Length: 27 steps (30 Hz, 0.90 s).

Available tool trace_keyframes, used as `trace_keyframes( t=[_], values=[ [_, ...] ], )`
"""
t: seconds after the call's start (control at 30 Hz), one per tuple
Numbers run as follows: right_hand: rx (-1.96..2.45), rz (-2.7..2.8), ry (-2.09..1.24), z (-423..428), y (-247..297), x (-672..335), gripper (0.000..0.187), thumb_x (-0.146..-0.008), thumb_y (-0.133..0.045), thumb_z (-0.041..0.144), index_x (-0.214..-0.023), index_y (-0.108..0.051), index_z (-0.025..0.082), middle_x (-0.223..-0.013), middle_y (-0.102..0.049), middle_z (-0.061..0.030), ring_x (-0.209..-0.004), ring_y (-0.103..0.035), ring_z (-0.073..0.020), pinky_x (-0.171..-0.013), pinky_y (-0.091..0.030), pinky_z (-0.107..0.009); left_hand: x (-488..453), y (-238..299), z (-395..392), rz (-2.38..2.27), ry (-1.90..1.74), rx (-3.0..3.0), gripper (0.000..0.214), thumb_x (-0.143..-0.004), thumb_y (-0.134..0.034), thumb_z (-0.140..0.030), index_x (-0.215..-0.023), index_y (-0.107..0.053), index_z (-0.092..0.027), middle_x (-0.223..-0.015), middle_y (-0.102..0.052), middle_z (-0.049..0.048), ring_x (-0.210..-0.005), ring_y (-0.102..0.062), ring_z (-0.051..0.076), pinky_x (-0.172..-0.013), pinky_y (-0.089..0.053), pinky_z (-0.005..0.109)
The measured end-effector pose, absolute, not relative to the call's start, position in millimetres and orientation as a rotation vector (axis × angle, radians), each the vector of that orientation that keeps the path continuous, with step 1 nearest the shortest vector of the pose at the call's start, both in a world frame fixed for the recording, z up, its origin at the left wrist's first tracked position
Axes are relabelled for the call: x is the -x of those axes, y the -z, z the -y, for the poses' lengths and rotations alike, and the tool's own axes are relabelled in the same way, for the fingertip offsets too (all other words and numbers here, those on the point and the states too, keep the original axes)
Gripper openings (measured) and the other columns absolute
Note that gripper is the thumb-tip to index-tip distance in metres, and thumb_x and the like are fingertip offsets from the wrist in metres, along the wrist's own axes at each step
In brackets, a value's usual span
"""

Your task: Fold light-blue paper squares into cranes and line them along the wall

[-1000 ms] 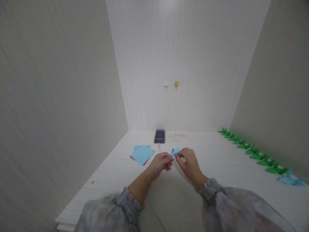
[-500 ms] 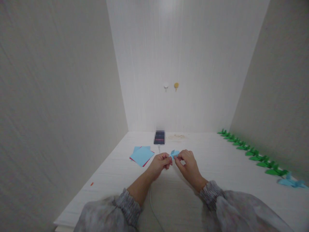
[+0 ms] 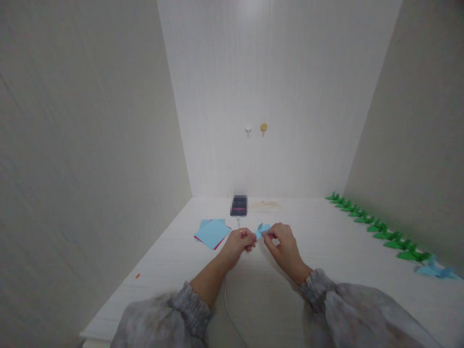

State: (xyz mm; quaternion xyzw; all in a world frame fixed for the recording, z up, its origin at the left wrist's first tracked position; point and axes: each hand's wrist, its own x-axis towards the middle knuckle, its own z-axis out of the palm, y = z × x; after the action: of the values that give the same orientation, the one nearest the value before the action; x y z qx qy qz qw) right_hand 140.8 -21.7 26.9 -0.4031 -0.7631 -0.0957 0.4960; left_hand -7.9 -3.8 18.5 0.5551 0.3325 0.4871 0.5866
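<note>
Over the flat white tabletop (image 3: 174, 275), the folded light-blue paper piece (image 3: 259, 232) was between the left hand (image 3: 237, 245) and the right hand (image 3: 283, 244). Left of them lay overlapping square blue and red paper sheets (image 3: 212, 234); farther left and nearer, a small orange scrap (image 3: 137, 276). Behind the hands lay a dark rectangular device (image 3: 239, 206). Along the right side ran a row of green folded-paper figures (image 3: 379, 235), a light-blue folded-paper figure (image 3: 433, 270) at its near end.
</note>
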Motion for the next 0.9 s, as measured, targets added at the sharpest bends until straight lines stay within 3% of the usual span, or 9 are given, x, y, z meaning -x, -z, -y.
trace_keyframes(
  t=[0.9],
  values=[
    [1.030, 1.763, 0.119, 18.9, -25.9, -144.1, 0.014, -0.074, -0.046, 0.024, -0.061, -0.045, 0.019, -0.057, -0.046, 0.0007, -0.058, -0.043, -0.0132, -0.058, -0.034, -0.027, 11.6, -13.5, 3.5, -0.721, -1.117, -1.248, 0.026, -0.051, -0.068, -0.029, -0.063, -0.054, -0.011, -0.054, -0.052, -0.0020, -0.045, -0.040, 0.005, -0.047, -0.028, 0.019]
  ],
)
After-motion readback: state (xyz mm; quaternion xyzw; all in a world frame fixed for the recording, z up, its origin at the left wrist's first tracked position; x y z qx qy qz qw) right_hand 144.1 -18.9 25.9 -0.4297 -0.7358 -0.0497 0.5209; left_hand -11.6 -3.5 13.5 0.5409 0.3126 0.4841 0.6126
